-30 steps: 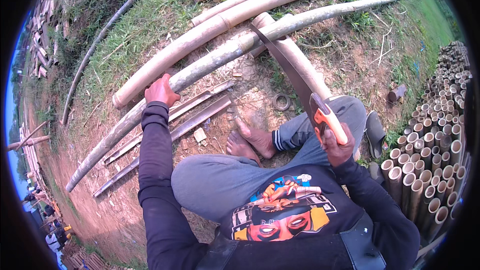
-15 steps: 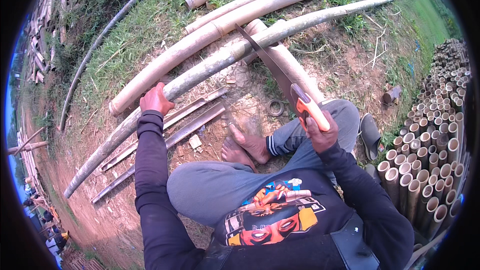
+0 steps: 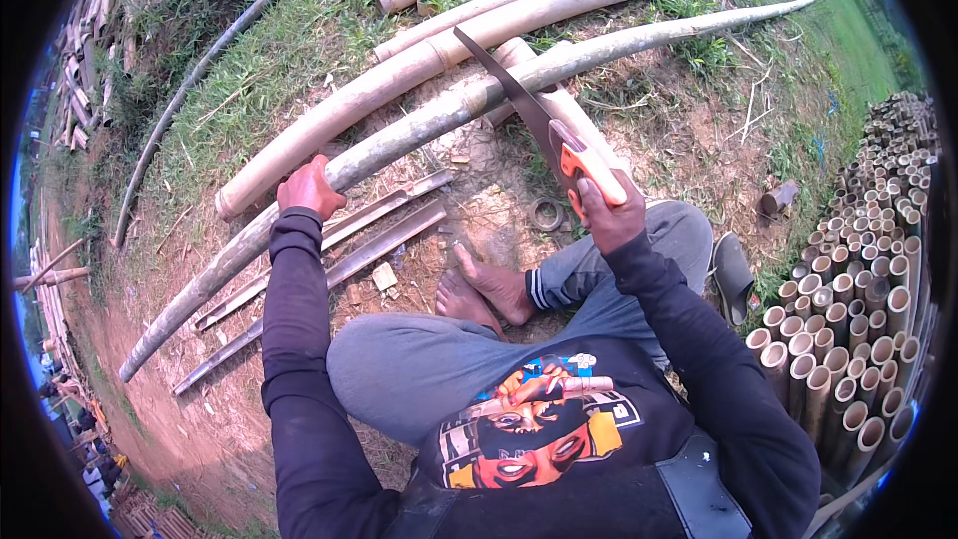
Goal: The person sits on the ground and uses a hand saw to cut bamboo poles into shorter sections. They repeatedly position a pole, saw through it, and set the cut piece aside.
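Note:
A long greenish-grey bamboo pole (image 3: pixel 414 130) runs slantwise from lower left to upper right in front of me. My left hand (image 3: pixel 311 188) is closed around it, left of the middle. In my right hand (image 3: pixel 611 208) is a handsaw (image 3: pixel 527 105) with an orange and white handle, gripped firmly. The saw's dark blade lies across the pole, its tip reaching past the far side. Beneath the blade, the pole rests on a thicker pale bamboo piece (image 3: pixel 571 110); whether the teeth have cut in I cannot tell.
Beyond the pole lie more pale bamboo poles (image 3: pixel 344 125). Split bamboo halves (image 3: pixel 369 258) lie on the soil near my bare feet (image 3: pixel 489 284). A cut bamboo ring (image 3: pixel 547 214) and a slipper (image 3: pixel 733 279) are close by. Many cut bamboo tubes (image 3: pixel 843 369) stand packed at the right.
My right hand and the saw have moved forward and left, so the blade reaches farther over the pole. The left hand keeps its hold on the pole.

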Tool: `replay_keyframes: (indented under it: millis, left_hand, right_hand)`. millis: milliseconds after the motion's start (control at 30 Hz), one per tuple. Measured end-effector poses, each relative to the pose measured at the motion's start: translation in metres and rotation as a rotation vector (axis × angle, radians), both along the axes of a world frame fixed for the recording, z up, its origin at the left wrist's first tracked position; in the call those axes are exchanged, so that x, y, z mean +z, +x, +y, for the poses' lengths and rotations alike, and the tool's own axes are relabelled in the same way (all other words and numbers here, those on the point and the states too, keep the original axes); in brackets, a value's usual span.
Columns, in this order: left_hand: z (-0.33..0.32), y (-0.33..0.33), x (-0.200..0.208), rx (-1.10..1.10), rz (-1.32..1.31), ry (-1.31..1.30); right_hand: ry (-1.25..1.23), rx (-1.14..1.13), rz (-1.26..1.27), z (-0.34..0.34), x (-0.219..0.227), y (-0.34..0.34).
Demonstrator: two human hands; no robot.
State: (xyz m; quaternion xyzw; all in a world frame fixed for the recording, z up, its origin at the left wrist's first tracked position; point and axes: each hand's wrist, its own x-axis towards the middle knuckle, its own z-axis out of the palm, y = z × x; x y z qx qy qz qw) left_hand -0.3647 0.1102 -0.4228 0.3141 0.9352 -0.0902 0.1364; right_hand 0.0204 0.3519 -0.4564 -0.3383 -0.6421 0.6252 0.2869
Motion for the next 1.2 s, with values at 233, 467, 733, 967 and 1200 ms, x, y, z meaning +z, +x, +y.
replay_keyframes:
  millis: [233,467,733,967,1200]
  left_hand:
    - [0.000,0.000,-0.010,0.002,0.036,0.019]
    - [0.001,0.001,0.002,0.019,-0.018,0.010]
    - [-0.001,-0.001,-0.011,-0.001,0.027,0.029]
    - [0.000,0.003,0.002,0.022,-0.008,0.015]
    - [-0.001,-0.002,-0.008,0.023,-0.008,0.005]
  right_hand:
    - [0.046,-0.089,0.009,-0.031,0.022,0.033]
    - [-0.123,-0.044,0.231,0.044,-0.024,-0.104]
    - [0.086,-0.024,-0.052,-0.051,0.039,0.090]
    - [-0.109,-0.030,0.063,0.056,-0.029,-0.126]
    - [0.005,-0.042,-0.070,-0.058,0.039,0.109]
